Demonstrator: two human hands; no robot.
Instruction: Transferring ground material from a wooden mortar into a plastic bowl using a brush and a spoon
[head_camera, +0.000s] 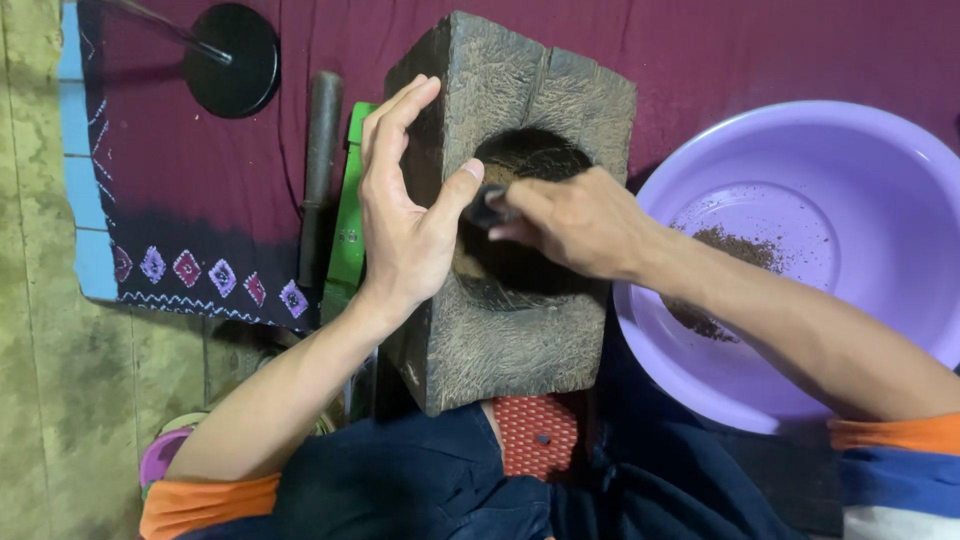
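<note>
Head view, looking down. My left hand (405, 215) lies flat against the side and top edge of the rough, dark, square-cut wooden block mortar (510, 330), fingers straight and spread, thumb at the rim of its round hollow; it steadies the block and clasps nothing. My right hand (580, 222) reaches over the hollow with fingers closed on a small dark tool (487, 210), its end hidden in my fist, so I cannot tell its kind. The hollow shows a thin brownish film on its wall; I judge that most of its contents are already out, with only residue left to clear. To my right, touching the block, stands the wide lilac plastic basin (800, 130), holding a small scatter of dark brown ground powder (740, 248) on its bottom, so the transfer appears partly done. A dark wooden pestle (320, 170) lies unused on the maroon patterned cloth (190, 200) beside a flat green strip (350, 220).
</note>
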